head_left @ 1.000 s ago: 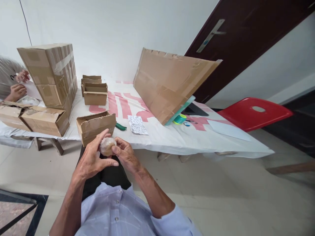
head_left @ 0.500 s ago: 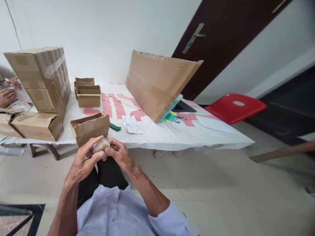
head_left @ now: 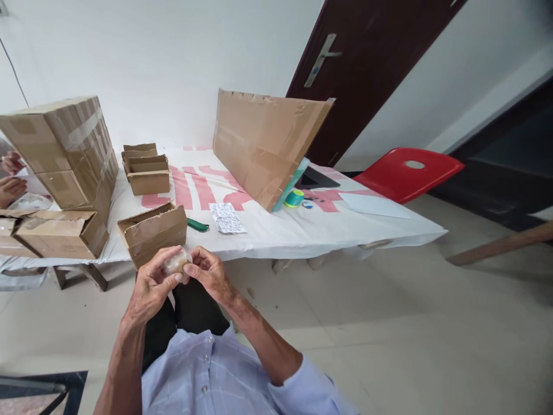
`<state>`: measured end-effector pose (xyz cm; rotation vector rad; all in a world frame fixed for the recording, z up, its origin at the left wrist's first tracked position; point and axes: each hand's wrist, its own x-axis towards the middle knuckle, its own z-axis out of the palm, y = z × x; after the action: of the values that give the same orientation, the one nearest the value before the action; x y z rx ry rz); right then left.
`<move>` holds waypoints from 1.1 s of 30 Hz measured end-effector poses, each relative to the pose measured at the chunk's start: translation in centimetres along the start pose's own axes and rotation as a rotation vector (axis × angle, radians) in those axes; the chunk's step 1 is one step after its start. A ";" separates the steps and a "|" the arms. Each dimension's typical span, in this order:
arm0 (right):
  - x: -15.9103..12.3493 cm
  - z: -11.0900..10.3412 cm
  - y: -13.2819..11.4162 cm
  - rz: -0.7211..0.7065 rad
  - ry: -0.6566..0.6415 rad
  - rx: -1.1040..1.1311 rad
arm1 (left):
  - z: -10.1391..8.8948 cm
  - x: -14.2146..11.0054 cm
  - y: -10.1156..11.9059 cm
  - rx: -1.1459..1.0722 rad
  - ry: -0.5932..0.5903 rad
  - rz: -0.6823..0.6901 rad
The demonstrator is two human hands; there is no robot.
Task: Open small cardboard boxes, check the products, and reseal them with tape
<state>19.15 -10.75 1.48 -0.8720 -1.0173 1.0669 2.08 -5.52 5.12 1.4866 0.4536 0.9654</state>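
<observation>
Both my hands meet over my lap around a small rounded whitish-and-tan thing (head_left: 176,264) with a shiny, translucent surface; its exact kind I cannot make out. My left hand (head_left: 149,281) curls around its left side, thumb underneath. On the other side, my right hand (head_left: 211,278) presses thumb and fingers against it. Just beyond my hands, an open cardboard box (head_left: 153,231) stands at the table edge. A dark green knife-like tool (head_left: 198,225) lies right of that box, beside a sheet of patterned paper (head_left: 227,218).
A large cardboard panel (head_left: 268,147) leans over the table (head_left: 276,233), near a green-and-yellow tape roll (head_left: 294,199). Smaller open boxes (head_left: 149,181) stand behind. Stacked cartons (head_left: 64,150) fill the left, with another person's hands (head_left: 12,187) beyond. A red chair (head_left: 406,176) stands right.
The view has shifted slightly, so the table and boxes sit a little further left. My hands still hold the rounded thing, and its grip looks nearly the same.
</observation>
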 end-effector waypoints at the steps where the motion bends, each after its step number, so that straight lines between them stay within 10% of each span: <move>1: 0.0 -0.1 -0.2 0.007 -0.013 0.000 | 0.0 0.0 0.3 -0.009 -0.014 -0.017; 15: -0.6 0.7 -1.2 -0.047 0.013 0.051 | 0.6 0.1 -0.5 -0.118 0.297 0.020; 33: -1.8 2.0 -2.3 -0.177 0.093 -0.139 | 0.6 -0.3 -0.1 -0.101 0.254 0.021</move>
<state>17.62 -12.89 3.84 -0.9175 -1.0782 0.8071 2.35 -6.12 4.99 1.2860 0.5641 1.1829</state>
